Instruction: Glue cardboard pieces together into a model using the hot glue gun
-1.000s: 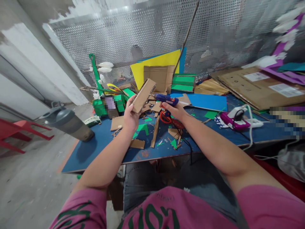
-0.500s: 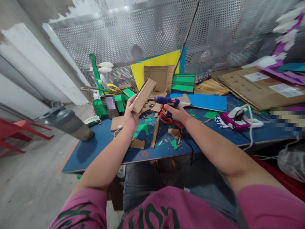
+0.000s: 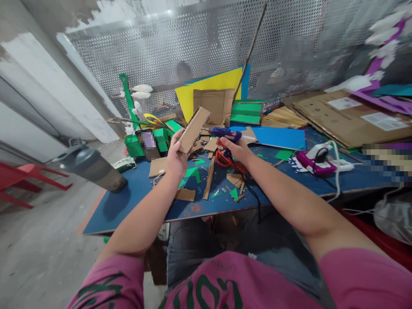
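My left hand (image 3: 176, 158) is closed around a folded brown cardboard piece (image 3: 194, 128) and holds it tilted above the blue table (image 3: 135, 191). My right hand (image 3: 237, 150) grips a blue glue gun (image 3: 227, 134) whose nozzle points left, close to the cardboard's right edge. Under the right hand lie red-handled scissors (image 3: 222, 159) among cardboard scraps (image 3: 210, 171) and green paper bits (image 3: 192, 173).
A grey shaker bottle (image 3: 90, 165) stands at the table's left end. Green cardboard constructions (image 3: 151, 139), yellow and blue sheets (image 3: 212, 86) and flat cardboard (image 3: 350, 116) line the back. A purple and white device (image 3: 317, 161) with cables lies at the right. Red chair (image 3: 22, 176) on the left.
The right hand has brought the glue gun slightly up and left toward the cardboard piece. The left hand holds the cardboard almost still.
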`<action>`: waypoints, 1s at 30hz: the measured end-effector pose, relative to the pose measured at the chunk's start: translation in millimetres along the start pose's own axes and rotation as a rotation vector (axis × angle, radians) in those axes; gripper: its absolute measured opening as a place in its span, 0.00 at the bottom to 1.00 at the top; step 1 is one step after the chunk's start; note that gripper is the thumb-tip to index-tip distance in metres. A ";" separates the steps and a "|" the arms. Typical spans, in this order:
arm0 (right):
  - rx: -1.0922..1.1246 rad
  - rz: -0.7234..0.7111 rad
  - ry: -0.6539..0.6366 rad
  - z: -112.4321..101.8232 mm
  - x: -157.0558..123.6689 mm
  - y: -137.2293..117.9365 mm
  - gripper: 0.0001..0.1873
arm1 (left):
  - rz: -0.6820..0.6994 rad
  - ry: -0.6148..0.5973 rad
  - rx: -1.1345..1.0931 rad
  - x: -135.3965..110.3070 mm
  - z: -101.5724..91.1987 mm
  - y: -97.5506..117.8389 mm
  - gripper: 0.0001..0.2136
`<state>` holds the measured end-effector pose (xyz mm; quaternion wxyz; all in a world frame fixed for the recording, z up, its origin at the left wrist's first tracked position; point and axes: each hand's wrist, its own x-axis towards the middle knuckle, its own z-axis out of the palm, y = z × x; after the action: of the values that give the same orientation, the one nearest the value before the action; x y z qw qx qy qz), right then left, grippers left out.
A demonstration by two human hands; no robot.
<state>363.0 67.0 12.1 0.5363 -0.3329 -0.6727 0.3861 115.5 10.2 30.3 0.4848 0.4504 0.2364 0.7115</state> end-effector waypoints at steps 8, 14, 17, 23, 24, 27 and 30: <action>0.030 -0.021 0.053 -2.0 3.2 2.2 0.28 | -0.011 0.009 0.017 -1.1 2.0 1.5 0.28; 0.020 0.022 0.111 -4.1 6.6 9.1 0.30 | -0.014 0.003 0.011 -1.5 2.0 1.3 0.28; 0.008 0.033 0.146 -4.4 8.2 11.4 0.33 | 0.000 -0.007 0.003 -0.9 1.6 0.6 0.27; 0.001 0.045 0.170 -4.3 9.9 12.0 0.36 | -0.026 0.004 0.009 2.0 -2.2 -0.8 0.28; 0.005 0.049 0.161 -4.4 10.2 12.5 0.36 | -0.026 0.001 0.001 2.4 -3.0 -1.2 0.29; 0.014 0.055 0.149 -5.3 10.6 14.1 0.35 | -0.012 -0.017 -0.031 3.3 -5.2 -3.0 0.29; 0.016 0.052 0.155 -6.0 11.0 14.7 0.34 | -0.003 -0.027 -0.046 3.9 -7.0 -4.7 0.29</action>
<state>367.1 84.5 5.1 0.5792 -0.3750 -0.6171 0.3782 111.2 16.4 24.9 0.4993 0.4481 0.2140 0.7100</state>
